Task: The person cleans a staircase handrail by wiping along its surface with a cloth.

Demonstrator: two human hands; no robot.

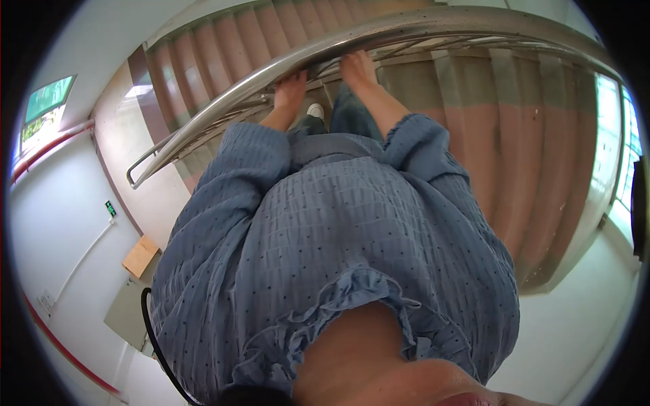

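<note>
Reaching toward the metal handrail (271,74), both arms extended past the front of the blue dotted top (338,223). The left hand (291,91) was at the near side of the handrail, its fingertips hidden by the rail, so whether it was open or clamped on anything could not be told. The right hand (359,70) lay just beside it, its fingers bent at the thinner bars (433,46) below the handrail; its grip was also unclear. The handrail curved across the top of the view, its looped end (137,177) at the left. Stairs (474,135) showed on both sides of it, and a white shoe (315,110) was visible between the forearms, beside a dark blue trouser leg (352,115)
</note>
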